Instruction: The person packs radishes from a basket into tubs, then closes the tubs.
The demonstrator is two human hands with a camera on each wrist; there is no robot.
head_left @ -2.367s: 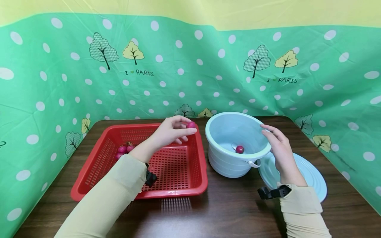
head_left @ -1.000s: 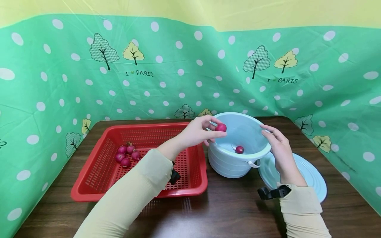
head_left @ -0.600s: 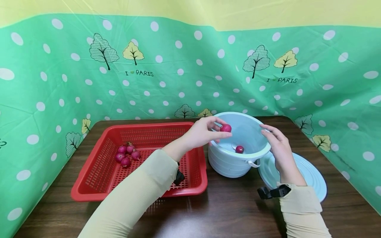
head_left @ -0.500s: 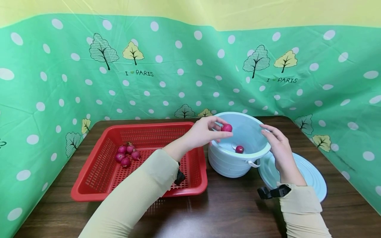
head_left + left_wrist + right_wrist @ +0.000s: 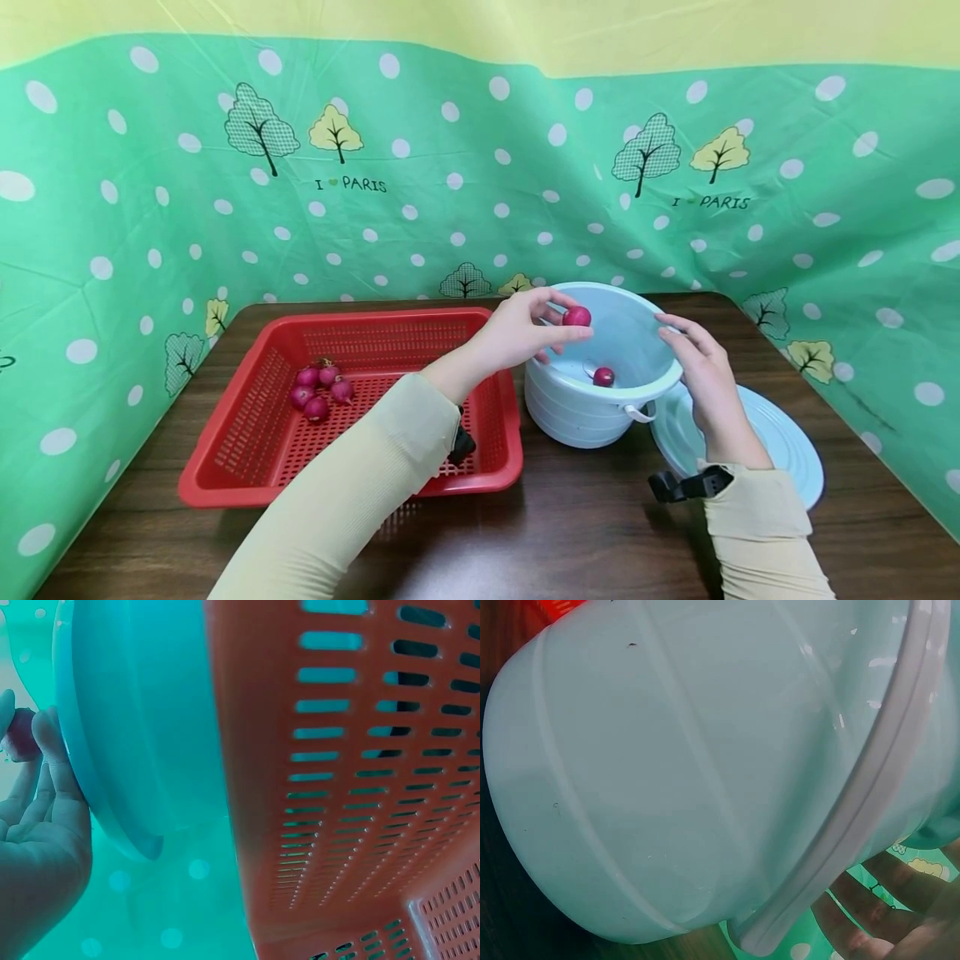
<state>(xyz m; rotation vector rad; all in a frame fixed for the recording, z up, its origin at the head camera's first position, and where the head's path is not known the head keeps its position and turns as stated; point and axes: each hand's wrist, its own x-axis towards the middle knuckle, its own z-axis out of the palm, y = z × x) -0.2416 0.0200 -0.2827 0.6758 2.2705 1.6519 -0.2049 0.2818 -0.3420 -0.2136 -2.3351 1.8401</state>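
In the head view my left hand (image 5: pixel 517 329) pinches a round red radish (image 5: pixel 577 317) between thumb and fingers, over the left side of the light blue bucket (image 5: pixel 592 421). The left wrist view shows this radish (image 5: pixel 21 735) at the fingertips, near the bucket's rim (image 5: pixel 66 712). My right hand (image 5: pixel 701 367) holds the bucket at its right rim; fingers (image 5: pixel 870 907) show beyond the pale handle in the right wrist view. Another radish (image 5: pixel 603 377) lies on the bucket's bottom. Several more radishes (image 5: pixel 317 408) sit together in the left part of a red perforated basket (image 5: pixel 352 493).
A light blue round lid (image 5: pixel 783 450) lies on the dark wooden table (image 5: pixel 577 533), right of the bucket and partly under the right forearm. The red basket stands close to the bucket's left side. A green dotted cloth (image 5: pixel 450 225) hangs behind and at both sides.
My left hand has carried the radish rightward from above the basket to over the bucket, moving only slightly in the last half second. My right hand and the bucket have stayed in place.
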